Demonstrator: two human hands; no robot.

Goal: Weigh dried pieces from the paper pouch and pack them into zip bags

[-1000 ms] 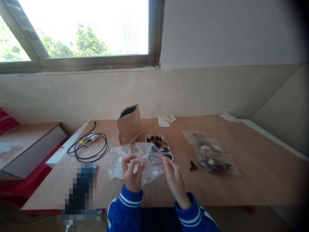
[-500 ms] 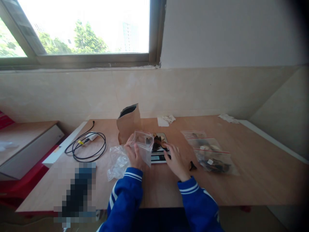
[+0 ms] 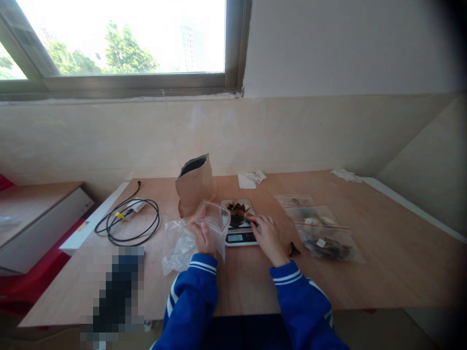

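My left hand (image 3: 203, 236) is closed on a clear zip bag (image 3: 216, 218) with a red seal line, held mouth up. The bag stands left of a white kitchen scale (image 3: 230, 243) with a lit display. On its plate lies a pile of dark brown and pale dried pieces (image 3: 238, 214). My right hand (image 3: 268, 236) is at the plate's right edge, fingertips pinched at a dark dried piece (image 3: 254, 223), mostly hidden by the fingers. One loose dark piece (image 3: 294, 249) rests on the table near my right wrist.
At right lie several filled zip bags (image 3: 328, 243). A brown paper bag (image 3: 195, 187) stands open behind my left hand, with crumpled clear plastic (image 3: 178, 248) before it. Further left are a coiled black cable (image 3: 127, 243) and a blurred dark object (image 3: 118, 291). Crumpled tissue (image 3: 256, 177) lies by the wall.
My left hand and the zip bag have shifted slightly left, showing more of the scale. My right fingers have drawn back a little to the plate's right edge.
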